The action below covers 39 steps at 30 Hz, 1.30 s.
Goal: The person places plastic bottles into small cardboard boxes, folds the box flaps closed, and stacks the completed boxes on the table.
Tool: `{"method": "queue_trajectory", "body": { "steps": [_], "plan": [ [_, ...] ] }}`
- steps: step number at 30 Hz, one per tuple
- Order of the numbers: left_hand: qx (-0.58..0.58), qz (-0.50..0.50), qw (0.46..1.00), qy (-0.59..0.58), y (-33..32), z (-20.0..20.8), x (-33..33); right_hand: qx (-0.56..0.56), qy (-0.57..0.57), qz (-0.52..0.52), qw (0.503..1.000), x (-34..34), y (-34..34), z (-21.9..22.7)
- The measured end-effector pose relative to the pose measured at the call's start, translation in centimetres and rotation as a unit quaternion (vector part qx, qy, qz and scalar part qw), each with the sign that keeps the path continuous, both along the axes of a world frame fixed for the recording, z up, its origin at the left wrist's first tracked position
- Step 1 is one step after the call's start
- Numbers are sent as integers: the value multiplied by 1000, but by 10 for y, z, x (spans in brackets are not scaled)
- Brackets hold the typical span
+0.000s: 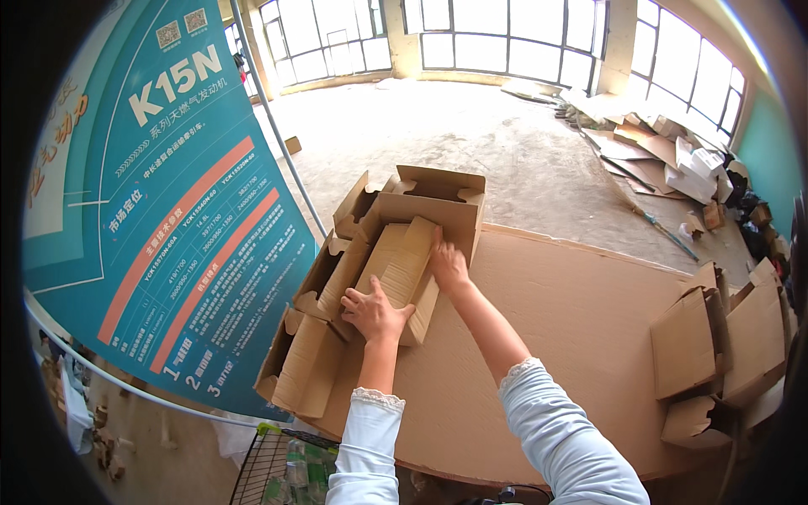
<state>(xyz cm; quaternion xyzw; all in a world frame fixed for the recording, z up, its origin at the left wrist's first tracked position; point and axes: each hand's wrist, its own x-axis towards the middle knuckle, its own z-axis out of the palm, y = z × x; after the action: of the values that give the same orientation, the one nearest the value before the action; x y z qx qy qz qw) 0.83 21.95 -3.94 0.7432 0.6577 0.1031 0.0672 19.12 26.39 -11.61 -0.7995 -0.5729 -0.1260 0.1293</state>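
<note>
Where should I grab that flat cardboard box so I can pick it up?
Probably by its two long side edges, one hand coming from each side. The cardboard box lies unfolded and floppy on the cardboard-covered table, with loose flaps sticking out, so one corner would likely bend. The left hand presses its near end and the right hand its right edge.
</note>
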Motion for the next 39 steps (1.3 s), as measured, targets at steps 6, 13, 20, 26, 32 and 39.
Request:
{"method": "queue_trajectory", "body": {
  "steps": [6,13,20,26,32,39],
  "plan": [
    [36,-11,999,5,-6,-2,4,-65,146,187,969,-44,-133,-10],
    [39,-68,997,-19,-5,-26,-4,-171,308,36,935,-75,-425,14],
    [284,-189,932,-124,-8,-81,-34,-19,242,-259,935,-77,-633,35],
    [218,-262,931,-132,-89,-110,-56,24,190,-296,936,-50,-666,63],
    [135,-283,933,-175,-202,-115,-94,159,17,-215,963,80,-645,97],
    [60,-212,953,-208,-289,-88,-120,109,91,-337,931,241,-625,97]
  ]
}}
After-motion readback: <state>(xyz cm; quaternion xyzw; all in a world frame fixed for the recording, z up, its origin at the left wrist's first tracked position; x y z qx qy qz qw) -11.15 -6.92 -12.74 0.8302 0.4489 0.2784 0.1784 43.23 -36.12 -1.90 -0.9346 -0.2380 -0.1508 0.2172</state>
